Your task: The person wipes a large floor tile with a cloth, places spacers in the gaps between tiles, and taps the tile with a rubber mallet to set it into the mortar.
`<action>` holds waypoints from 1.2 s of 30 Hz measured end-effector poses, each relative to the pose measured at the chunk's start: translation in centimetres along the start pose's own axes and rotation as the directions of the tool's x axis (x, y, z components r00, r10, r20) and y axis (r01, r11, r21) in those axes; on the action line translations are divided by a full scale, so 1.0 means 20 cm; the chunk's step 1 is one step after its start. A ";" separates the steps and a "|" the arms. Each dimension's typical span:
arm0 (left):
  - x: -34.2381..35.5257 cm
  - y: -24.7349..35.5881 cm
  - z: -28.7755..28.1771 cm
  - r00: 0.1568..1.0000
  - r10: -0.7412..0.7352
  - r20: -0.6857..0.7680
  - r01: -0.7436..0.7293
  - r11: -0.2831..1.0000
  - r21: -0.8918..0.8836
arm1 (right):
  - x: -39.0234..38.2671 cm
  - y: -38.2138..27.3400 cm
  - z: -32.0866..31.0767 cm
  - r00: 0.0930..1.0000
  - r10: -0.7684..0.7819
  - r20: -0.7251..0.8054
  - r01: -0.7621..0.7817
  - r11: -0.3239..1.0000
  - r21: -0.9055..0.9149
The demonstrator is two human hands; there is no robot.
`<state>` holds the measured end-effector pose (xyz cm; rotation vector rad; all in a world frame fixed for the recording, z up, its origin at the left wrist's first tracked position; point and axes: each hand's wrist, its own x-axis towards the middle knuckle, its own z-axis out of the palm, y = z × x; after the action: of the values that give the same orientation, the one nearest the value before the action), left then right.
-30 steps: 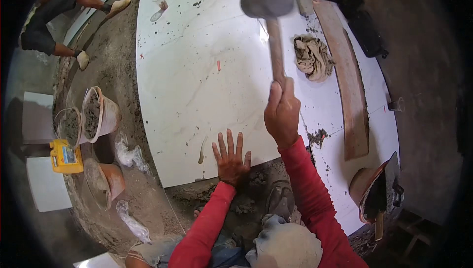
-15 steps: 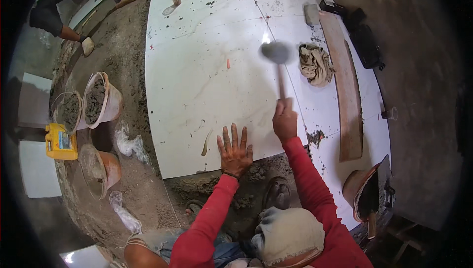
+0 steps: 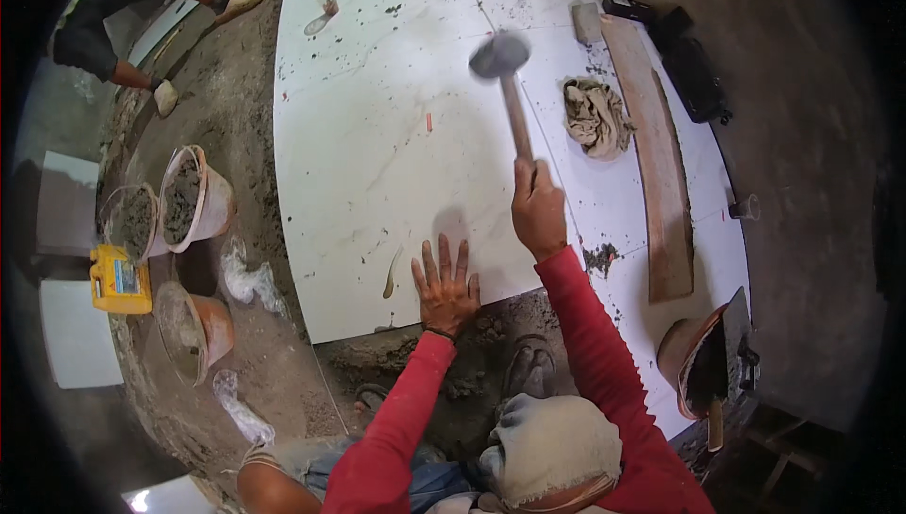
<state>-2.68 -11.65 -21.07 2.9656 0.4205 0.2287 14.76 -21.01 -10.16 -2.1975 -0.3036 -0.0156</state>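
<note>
My right hand [image 3: 540,214] grips the wooden handle of a mallet [image 3: 500,56], whose dark, slightly blurred head is held over a large white, veined tile [image 3: 349,165]. My left hand [image 3: 446,292] lies with fingers spread on the tile near its front edge. A short red stick [image 3: 428,122] and some dark crumbs lie on the tile. Just right of the tile's seam is a bunched beige cloth [image 3: 596,117]. Rough grey mortar [image 3: 349,361] shows below the front edge, around my feet.
Mortar buckets [image 3: 196,200], a yellow jug [image 3: 121,281] and crumpled plastic [image 3: 250,273] stand or lie at left. At right are a long board [image 3: 665,193], black cases [image 3: 694,80] and a bucket [image 3: 684,358] with a trowel. Another person's legs [image 3: 151,14] are at upper left.
The mallet dropped from a high position half a second ago and is now raised again, moving up and slightly left. My left hand stays spread on the tile.
</note>
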 end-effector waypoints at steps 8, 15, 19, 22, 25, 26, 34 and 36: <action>-0.04 0.12 -0.01 1.000 0.014 0.016 -0.013 0.997 -0.077 | -0.07 0.35 0.10 0.992 0.059 0.114 -0.024 0.958 -0.286; -0.04 0.08 0.01 1.000 0.013 0.003 -0.013 1.000 -0.002 | 0.06 0.12 0.05 0.971 -0.099 -0.217 0.136 0.977 0.163; -0.05 0.16 0.01 0.998 0.004 0.058 -0.002 0.999 -0.034 | 0.17 0.41 0.15 0.993 0.105 0.044 -0.090 0.960 -0.267; -0.01 0.04 -0.03 0.998 -0.020 0.056 0.019 1.000 0.025 | 0.31 -0.11 0.02 0.997 -0.045 -0.058 0.045 0.999 0.005; -0.04 0.04 0.02 1.000 0.003 0.019 -0.004 0.998 0.061 | 0.33 -0.04 0.12 0.964 -0.134 -0.229 0.174 0.971 0.164; -0.03 0.08 0.03 0.999 0.008 0.034 -0.009 0.999 0.042 | 0.32 0.10 0.16 0.980 -0.076 -0.184 0.093 0.991 0.091; -0.05 0.04 0.02 0.997 -0.005 0.078 0.004 1.000 0.009 | 0.43 -0.17 0.14 0.984 -0.123 -0.127 0.136 0.986 0.098; 0.04 0.10 0.03 0.999 0.013 0.037 -0.011 0.999 -0.039 | 0.40 0.10 0.24 0.988 -0.098 -0.117 0.104 0.994 0.043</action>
<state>-1.21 -13.28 -21.33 2.9299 0.3891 0.1801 22.54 -16.76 -13.66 -2.1213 -0.3469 -0.1875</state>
